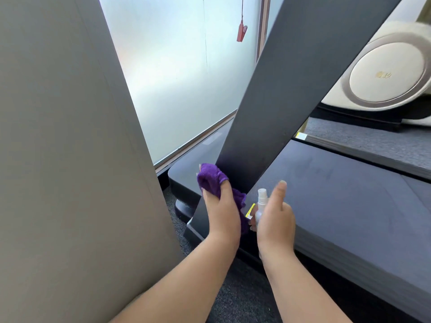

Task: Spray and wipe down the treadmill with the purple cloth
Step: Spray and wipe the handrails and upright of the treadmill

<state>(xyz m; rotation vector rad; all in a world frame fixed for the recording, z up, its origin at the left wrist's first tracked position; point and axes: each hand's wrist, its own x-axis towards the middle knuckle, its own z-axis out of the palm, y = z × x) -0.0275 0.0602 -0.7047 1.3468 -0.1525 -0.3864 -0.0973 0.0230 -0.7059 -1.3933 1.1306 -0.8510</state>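
Note:
The treadmill's dark slanted upright (286,89) rises from its base at the centre, with the grey running belt (349,194) stretching to the right. My left hand (221,210) grips the bunched purple cloth (210,180) and holds it against the foot of the upright. Just to the right, my right hand (275,217) holds a small clear spray bottle (260,203) upright, index finger raised beside the white nozzle. The bottle's lower part is hidden in my palm.
A wide grey pillar (70,159) fills the left side, close to my left arm. Frosted glass (182,78) stands behind the treadmill, and a red safety clip (241,32) hangs on a cord. A cream massage chair (387,73) sits at the far right on dark carpet.

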